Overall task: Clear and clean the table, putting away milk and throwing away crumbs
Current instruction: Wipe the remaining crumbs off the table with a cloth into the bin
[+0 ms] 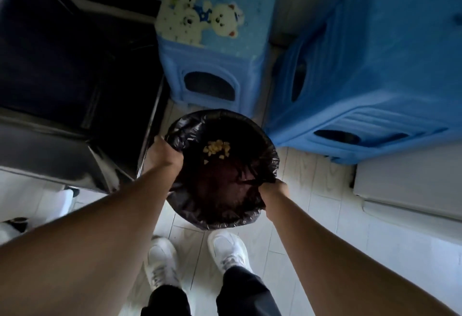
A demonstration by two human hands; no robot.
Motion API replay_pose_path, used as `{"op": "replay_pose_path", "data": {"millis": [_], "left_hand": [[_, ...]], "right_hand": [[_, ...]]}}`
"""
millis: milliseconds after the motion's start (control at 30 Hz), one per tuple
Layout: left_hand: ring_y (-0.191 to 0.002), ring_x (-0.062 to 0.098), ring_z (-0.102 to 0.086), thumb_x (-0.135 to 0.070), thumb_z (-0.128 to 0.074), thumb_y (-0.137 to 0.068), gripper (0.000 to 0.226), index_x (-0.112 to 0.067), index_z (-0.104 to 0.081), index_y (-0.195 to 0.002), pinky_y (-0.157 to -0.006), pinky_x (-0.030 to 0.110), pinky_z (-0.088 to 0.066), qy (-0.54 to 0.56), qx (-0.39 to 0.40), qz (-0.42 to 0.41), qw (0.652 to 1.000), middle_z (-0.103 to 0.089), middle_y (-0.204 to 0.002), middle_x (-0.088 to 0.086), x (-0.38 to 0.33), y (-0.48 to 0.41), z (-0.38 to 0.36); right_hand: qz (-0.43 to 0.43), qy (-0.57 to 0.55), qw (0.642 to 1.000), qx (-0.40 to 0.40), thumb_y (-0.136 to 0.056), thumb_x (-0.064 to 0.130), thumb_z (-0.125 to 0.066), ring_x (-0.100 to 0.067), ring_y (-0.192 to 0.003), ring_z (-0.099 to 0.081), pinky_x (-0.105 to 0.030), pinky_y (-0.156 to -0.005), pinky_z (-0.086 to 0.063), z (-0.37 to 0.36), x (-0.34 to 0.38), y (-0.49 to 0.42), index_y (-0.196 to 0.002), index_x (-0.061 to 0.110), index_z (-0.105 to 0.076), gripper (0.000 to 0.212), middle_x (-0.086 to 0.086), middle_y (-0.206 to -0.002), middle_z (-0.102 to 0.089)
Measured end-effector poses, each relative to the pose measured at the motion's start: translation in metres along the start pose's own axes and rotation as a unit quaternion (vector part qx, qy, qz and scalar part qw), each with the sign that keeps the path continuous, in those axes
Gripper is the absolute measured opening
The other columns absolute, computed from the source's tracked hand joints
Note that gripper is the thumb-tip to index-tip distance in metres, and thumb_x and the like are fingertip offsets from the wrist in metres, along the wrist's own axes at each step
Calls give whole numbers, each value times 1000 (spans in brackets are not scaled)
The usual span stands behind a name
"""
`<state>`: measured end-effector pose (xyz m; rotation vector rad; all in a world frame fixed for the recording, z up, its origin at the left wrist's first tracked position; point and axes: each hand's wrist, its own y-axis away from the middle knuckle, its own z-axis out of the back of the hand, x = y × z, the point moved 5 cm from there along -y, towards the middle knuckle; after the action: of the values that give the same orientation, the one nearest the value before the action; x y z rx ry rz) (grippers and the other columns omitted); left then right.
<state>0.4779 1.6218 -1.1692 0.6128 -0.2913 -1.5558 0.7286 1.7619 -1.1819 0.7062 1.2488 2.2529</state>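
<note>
Left hand point(163, 153), right hand point(273, 190) grip bin liner point(220, 221); blue stool point(217, 65) behind, chair point(62, 60) left

A bin lined with a bin bag point(225, 224) stood on the floor point(312, 185) at the centre, directly in front of the person's two shoes, the left shoe point(162, 260) and the right shoe point(228, 253). Crumbs point(217, 149) lay inside the bag, toward its far side. The left hand point(162, 157) gripped the bag's left rim, and the right hand point(273, 190) gripped its near right rim. A stool point(212, 65) stood just behind the bin. A larger stool point(375, 78) stood to the right of that one and behind the bin's right side. A chair point(62, 65) stood to the bin's left.
</note>
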Motion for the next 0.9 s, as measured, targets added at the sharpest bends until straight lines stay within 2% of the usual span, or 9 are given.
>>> {"op": "replay_pose_path", "data": {"millis": [67,167,300,400,500,600,700,767,900], "left_hand": [[-112,44,-59,-19,-57,-89,36,-3,-50,-120,-92,46,-47,33,-18,9,999,-64,-117,27,3,26,16],[-113,44,-58,-25,-53,-94,38,-6,-50,-126,-92,47,-45,79,-37,57,995,-64,-119,24,11,77,46],[-113,42,-59,-20,-57,-91,35,-2,-52,-121,-92,43,-45,164,-30,131,977,-64,-119,24,21,142,85],[-111,43,-57,-15,-63,-85,43,1,-48,-122,-88,40,-44,204,-17,178,963,-60,-119,27,32,179,109],[-111,44,-56,-18,-64,-83,46,4,-50,-122,-91,42,-45,208,1,190,960,-57,-122,28,50,199,127],[-107,43,-58,-22,-63,-83,44,5,-52,-117,-90,43,-47,212,25,190,958,-57,-119,26,77,209,139],[-105,41,-59,-26,-61,-82,46,4,-55,-116,-91,45,-50,194,35,181,964,-58,-119,24,103,221,147],[-117,40,-53,-24,-58,-86,49,3,-50,-126,-97,44,-44,164,43,171,971,-52,-128,23,117,234,155],[-133,35,-38,-31,-44,-83,65,0,-38,-140,-114,41,-32,64,60,55,995,-43,-141,20,141,262,167]], "right_hand": [[31,4,999,-3,-86,4,-48,-28,-81,-59,-31,-73,-48,19,19,16,-100,8,-62,20,-7,-76,-59],[89,50,995,-2,-85,2,-48,-30,-89,-62,-29,-72,-44,47,47,55,-113,7,-65,33,-14,-94,-66],[139,157,978,-19,-90,8,-48,-36,-108,-61,-32,-85,-47,80,68,120,-122,7,-62,35,-20,-116,-65],[153,229,961,-6,-90,9,-47,-35,-109,-60,-31,-83,-47,94,69,166,-120,5,-63,34,-21,-116,-64],[171,279,945,15,-85,10,-49,-33,-98,-64,-30,-78,-52,98,62,199,-110,6,-67,32,-19,-105,-67],[177,294,938,35,-77,11,-49,-34,-83,-68,-43,-74,-60,94,49,223,-92,10,-69,25,-17,-87,-69],[178,282,940,68,-76,10,-50,-34,-68,-71,-46,-62,-61,86,34,246,-86,10,-67,20,-17,-80,-70],[180,274,942,77,-78,11,-50,-33,-63,-71,-45,-59,-61,78,20,264,-93,8,-67,23,-17,-82,-70],[191,267,944,42,-84,12,-48,-30,-65,-68,-32,-48,-58,60,-11,308,-100,6,-63,23,-16,-90,-67]]}}
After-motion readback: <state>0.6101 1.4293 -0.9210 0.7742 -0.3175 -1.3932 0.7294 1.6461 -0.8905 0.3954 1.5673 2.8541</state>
